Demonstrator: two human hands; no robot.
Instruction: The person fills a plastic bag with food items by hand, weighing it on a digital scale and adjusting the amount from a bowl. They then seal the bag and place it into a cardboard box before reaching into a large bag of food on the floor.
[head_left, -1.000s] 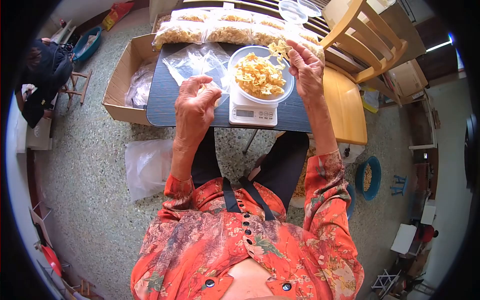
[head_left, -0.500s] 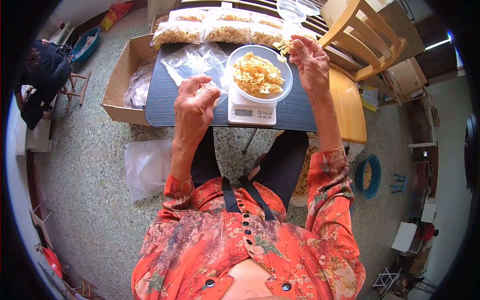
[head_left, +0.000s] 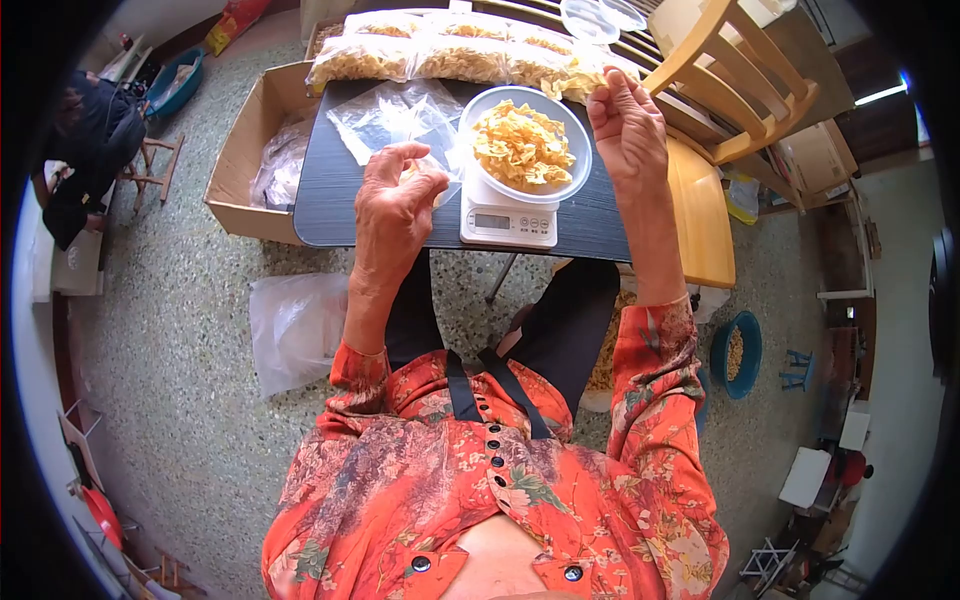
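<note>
A white digital kitchen scale (head_left: 508,238) stands near the front of the dark table (head_left: 335,205). On it rests a translucent plastic bowl (head_left: 583,168) heaped with yellow, curled dried pieces (head_left: 522,147). To the right of the bowl my right hand (head_left: 630,130) is raised, its thumb and fingers pinched on a few dried pieces (head_left: 577,84). My left hand (head_left: 398,195) is closed left of the scale, with something pale at its fingers that I cannot make out. Just beyond it lies a clear plastic bag (head_left: 385,112), flat on the table.
Filled clear bags (head_left: 460,62) line the table's far side. A cardboard box (head_left: 232,165) stands left, a wooden chair (head_left: 735,85) right. Plastic sheeting (head_left: 297,330) lies on the floor; a teal basin (head_left: 737,385) stands right. Another person (head_left: 95,135) is at far left.
My right hand has moved slightly up and right with the dried pieces, away from the bowl's rim. My left hand stays closed in nearly the same place.
</note>
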